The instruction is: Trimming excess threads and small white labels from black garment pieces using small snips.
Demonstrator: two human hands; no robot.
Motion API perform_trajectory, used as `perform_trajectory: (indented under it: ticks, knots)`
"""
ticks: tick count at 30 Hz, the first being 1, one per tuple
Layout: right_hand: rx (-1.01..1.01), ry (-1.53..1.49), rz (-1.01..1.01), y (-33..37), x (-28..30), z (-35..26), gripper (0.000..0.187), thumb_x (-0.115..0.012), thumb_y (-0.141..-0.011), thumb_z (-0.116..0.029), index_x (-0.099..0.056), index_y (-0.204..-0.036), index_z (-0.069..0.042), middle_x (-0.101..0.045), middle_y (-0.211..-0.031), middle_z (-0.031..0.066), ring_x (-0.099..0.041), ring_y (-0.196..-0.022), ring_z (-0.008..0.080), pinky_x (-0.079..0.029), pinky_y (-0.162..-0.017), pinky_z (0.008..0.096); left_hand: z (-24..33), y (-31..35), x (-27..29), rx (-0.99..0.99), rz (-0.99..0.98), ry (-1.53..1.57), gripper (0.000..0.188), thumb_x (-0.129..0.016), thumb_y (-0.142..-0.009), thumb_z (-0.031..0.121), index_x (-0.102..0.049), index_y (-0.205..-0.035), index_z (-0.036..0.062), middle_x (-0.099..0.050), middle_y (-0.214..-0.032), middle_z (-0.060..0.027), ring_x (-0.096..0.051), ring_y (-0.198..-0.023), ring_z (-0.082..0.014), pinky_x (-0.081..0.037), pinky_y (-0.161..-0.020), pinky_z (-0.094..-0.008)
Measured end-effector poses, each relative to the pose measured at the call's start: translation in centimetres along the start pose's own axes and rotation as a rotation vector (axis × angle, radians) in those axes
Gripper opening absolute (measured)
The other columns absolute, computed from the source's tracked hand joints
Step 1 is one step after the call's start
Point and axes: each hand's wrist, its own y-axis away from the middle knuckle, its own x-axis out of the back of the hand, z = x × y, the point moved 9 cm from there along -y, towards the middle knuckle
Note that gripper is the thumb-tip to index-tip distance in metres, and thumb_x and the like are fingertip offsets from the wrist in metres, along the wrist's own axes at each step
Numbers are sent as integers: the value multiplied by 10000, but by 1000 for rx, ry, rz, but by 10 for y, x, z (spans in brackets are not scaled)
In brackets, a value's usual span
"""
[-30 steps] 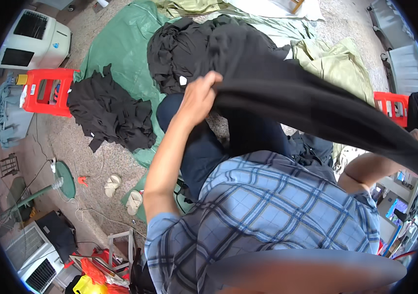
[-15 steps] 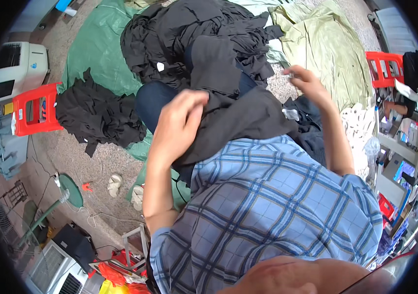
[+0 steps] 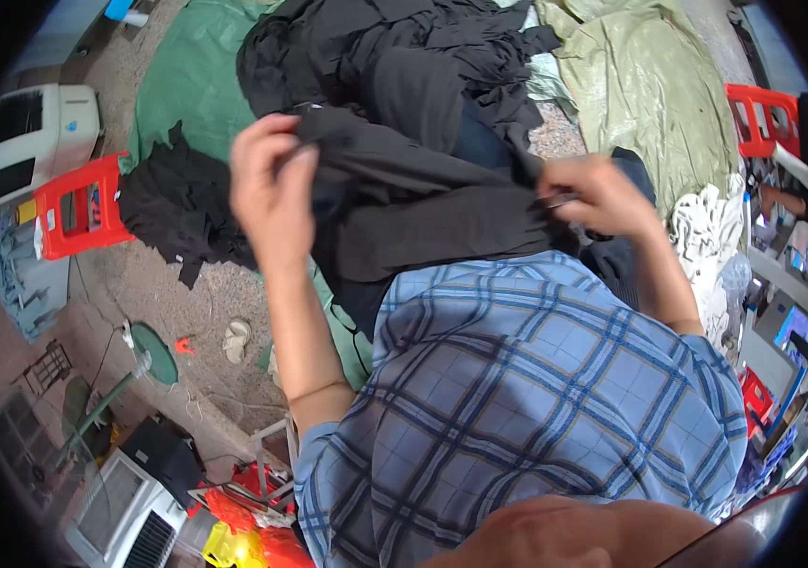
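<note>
A black garment of soft cloth lies across my lap. My left hand is closed on its far left end and holds that end up, slightly blurred. At the garment's right end, my right hand is closed with its fingertips gathered on the dark cloth. A small shiny piece shows at those fingertips, too small to name. Beyond my knees rises a large heap of black garments. To the left a smaller pile of black garments lies on the floor.
Green sheeting and pale olive sheeting are spread under and beside the heaps. A red plastic stool stands left, another red stool far right. White cloth strips lie at right. A sandal is on the floor.
My left hand has moved left and away from me, lifting the garment's end. My right hand has come down and inward from the air and closed on the garment's right end.
</note>
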Motion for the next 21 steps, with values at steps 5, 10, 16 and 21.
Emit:
perform_trajectory:
  ticks: [5,10,16,21]
  knots:
    - [-245,228,96,18,49,21,127,-589,-696,-63,-563,-810,-13,-551,-695,159,-579,-668,336,-441,-602,398,-15,59,83,254,323,456,133,-557,-777,-92,-529,-806,34,-586,-1029,-71,-511,-955,-128,-396,-890,-276]
    - [-135,290,-173,-10,-4,32,135,-617,-750,-86,-612,-862,-11,-589,-719,168,-603,-730,346,-459,-649,419,-77,147,72,591,234,359,274,-606,-774,-120,-439,-761,97,-418,-815,52,-376,-744,-38,-309,-668,-185]
    - [278,60,89,-107,-23,-48,70,-576,-847,24,-612,-902,4,-588,-888,88,-591,-795,225,-467,-691,309,-81,180,57,690,185,390,486,-599,-777,-153,-498,-1204,57,-481,-845,34,-454,-771,-38,-377,-704,-180]
    - [479,60,-156,-167,-102,-67,106,-607,-887,-56,-648,-981,-31,-639,-996,56,-589,-980,212,-480,-836,329,-75,182,52,659,68,344,615,-581,-797,-152,-466,-1370,38,-588,-996,-20,-560,-927,-92,-440,-833,-220]
